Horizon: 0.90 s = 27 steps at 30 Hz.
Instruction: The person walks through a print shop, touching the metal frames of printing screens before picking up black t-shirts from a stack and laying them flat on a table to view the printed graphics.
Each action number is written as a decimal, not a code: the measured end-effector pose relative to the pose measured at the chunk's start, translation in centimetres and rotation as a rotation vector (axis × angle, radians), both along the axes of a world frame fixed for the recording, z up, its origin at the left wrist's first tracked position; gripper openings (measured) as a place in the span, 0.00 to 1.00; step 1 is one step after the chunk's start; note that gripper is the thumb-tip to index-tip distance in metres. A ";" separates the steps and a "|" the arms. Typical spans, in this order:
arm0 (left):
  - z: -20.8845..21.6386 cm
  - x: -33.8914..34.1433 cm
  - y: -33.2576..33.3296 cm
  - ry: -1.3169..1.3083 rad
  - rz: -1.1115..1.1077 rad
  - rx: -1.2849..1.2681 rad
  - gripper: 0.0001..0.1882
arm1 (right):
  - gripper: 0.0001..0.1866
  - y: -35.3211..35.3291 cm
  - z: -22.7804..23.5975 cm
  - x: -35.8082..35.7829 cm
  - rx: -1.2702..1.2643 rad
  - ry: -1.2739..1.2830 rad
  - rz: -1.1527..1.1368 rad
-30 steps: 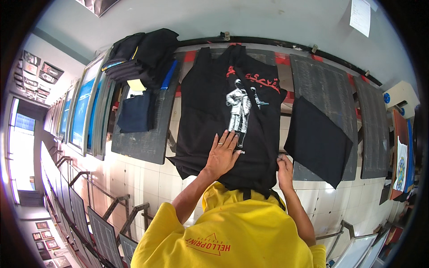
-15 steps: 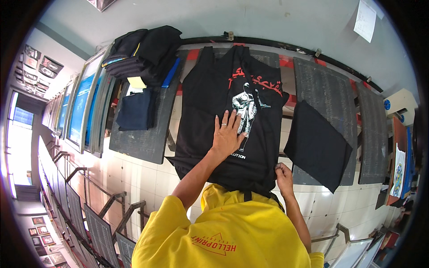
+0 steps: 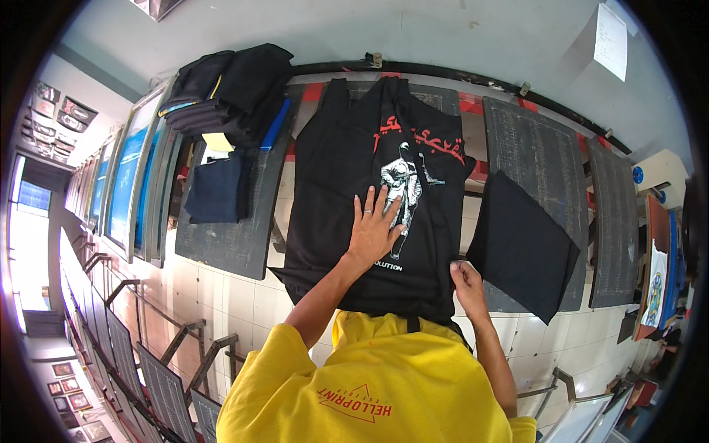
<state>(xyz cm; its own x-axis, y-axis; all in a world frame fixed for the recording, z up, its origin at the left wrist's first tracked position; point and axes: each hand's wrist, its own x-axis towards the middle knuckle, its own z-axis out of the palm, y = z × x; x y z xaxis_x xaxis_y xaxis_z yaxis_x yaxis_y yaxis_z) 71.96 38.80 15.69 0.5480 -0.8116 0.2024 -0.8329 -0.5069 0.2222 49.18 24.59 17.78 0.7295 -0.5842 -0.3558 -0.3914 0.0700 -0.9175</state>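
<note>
Shirt (image 3: pixel 332 170), black, printed in red and white, was laid on one board (image 3: pixel 440 96), its long axis set twelve to six o'clock, its one printed figure (image 3: pixel 401 174) pointed headfirst at twelve. Left hand (image 3: pixel 371 227) was laid mid-shirt, fingers spread; right hand (image 3: pixel 467 284) was held at its four-o'clock edge, fingers curled, any pinch untellable. One cloth (image 3: pixel 523 247) was laid toward three.

Yellow shirt (image 3: pixel 369 365) was worn, short-sleeved, marked with red lettering (image 3: pixel 375 408) and triangle (image 3: pixel 364 386), thin ring (image 3: pixel 368 212) was seen on left hand (image 3: pixel 374 230).
</note>
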 end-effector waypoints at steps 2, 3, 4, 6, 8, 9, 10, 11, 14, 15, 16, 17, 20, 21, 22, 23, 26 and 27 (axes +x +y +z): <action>-0.2 0.0 0.0 0.003 -0.026 -0.002 0.31 | 0.21 -0.8 0.0 1.9 -0.036 -0.087 -0.003; -0.3 0.0 0.0 0.001 -0.038 -0.013 0.31 | 0.22 -1.4 0.1 2.9 0.022 -0.067 -0.003; -0.3 0.0 0.0 0.002 -0.065 -0.028 0.31 | 0.23 -2.0 0.2 4.0 0.081 -0.049 -0.003; -0.2 0.2 -0.1 0.040 -0.098 -0.009 0.31 | 0.24 -2.9 0.7 6.1 0.205 -0.023 -0.050; 0.2 0.4 -0.2 0.097 -0.123 0.025 0.33 | 0.25 -3.1 1.4 8.1 0.385 -0.111 -0.095; 0.4 0.6 -0.3 0.082 -0.134 0.009 0.33 | 0.25 -3.3 1.9 9.0 0.482 -0.157 -0.125; 0.7 0.8 -0.5 0.088 -0.143 0.011 0.34 | 0.24 -3.6 2.3 9.8 0.501 -0.132 -0.093; 1.0 0.9 -0.6 0.091 -0.147 0.004 0.34 | 0.24 -3.9 2.7 10.6 0.521 -0.106 -0.059; 1.6 1.2 -1.3 0.073 -0.191 0.007 0.34 | 0.20 -4.9 2.5 13.4 0.456 0.015 0.073; 1.6 1.4 -1.4 0.074 -0.194 0.011 0.34 | 0.19 -5.2 2.1 14.1 0.422 0.056 0.117; 1.6 1.4 -1.5 0.075 -0.196 0.014 0.33 | 0.13 -5.4 1.6 14.6 0.288 0.033 0.149; 1.6 1.5 -1.5 0.080 -0.201 0.019 0.33 | 0.11 -5.6 1.0 14.8 0.306 -0.021 0.073; 1.4 2.2 -0.9 0.101 -0.163 0.010 0.33 | 0.06 -5.8 -0.9 14.9 0.365 -0.101 -0.184; 1.3 2.3 -0.7 0.109 -0.139 -0.002 0.33 | 0.06 -5.9 -1.4 14.7 0.387 -0.133 -0.239; 1.2 2.4 -0.6 0.116 -0.116 -0.015 0.33 | 0.06 -6.0 -1.6 14.5 0.406 -0.119 -0.311; 1.2 2.4 -0.6 0.140 -0.089 -0.014 0.33 | 0.06 -6.0 -1.8 14.4 0.422 -0.097 -0.411; 1.2 2.2 -0.7 0.128 -0.067 -0.032 0.32 | 0.19 -6.1 -1.5 14.7 0.128 0.086 -0.213; 1.2 2.1 -0.8 0.134 -0.061 -0.033 0.31 | 0.22 -6.0 -1.3 15.1 0.009 0.217 -0.163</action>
<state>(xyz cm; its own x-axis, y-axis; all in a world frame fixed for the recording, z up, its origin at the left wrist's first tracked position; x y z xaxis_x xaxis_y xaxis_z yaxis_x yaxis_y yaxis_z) 74.10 37.98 16.90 0.5221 -0.8382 0.1577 -0.8234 -0.4472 0.3492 64.27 18.58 16.47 0.5321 -0.6835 -0.4997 -0.5619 0.1564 -0.8123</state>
